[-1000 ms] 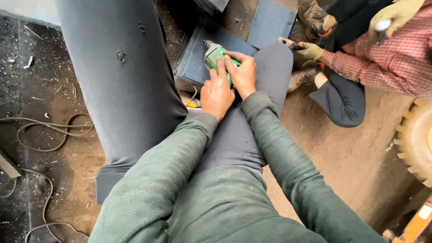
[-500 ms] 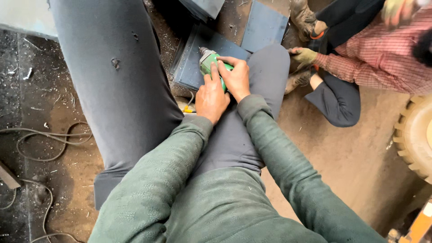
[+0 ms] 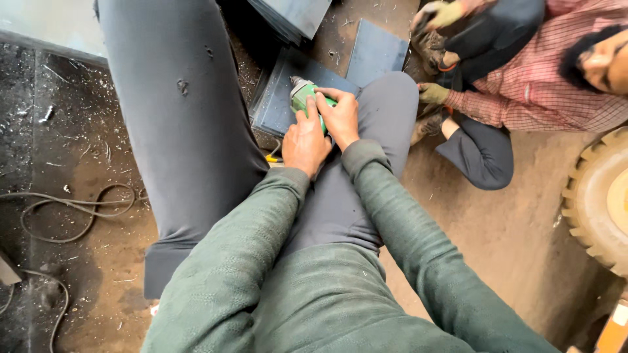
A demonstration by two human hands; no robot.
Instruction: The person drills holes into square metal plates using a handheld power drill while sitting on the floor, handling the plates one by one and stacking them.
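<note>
A green power tool [image 3: 305, 97] with a metal nose points down at a grey metal plate [image 3: 282, 97] lying on the floor between my legs. My left hand [image 3: 303, 142] grips the tool's lower body. My right hand [image 3: 340, 117] wraps over its top and right side. Both hands rest against my right knee [image 3: 387, 98]. Most of the tool's body is hidden under my fingers.
More grey plates [image 3: 379, 50] lie stacked ahead. A person in a checked shirt [image 3: 523, 98] with gloved hands [image 3: 432, 93] sits at the right. A big tyre [image 3: 598, 202] stands at the far right. Black cables [image 3: 72, 216] loop on the dirty floor at the left.
The view has tilted, so the hands and tool sit lower in the frame. Both hands keep the same hold on the tool. The seated person has come further into view.
</note>
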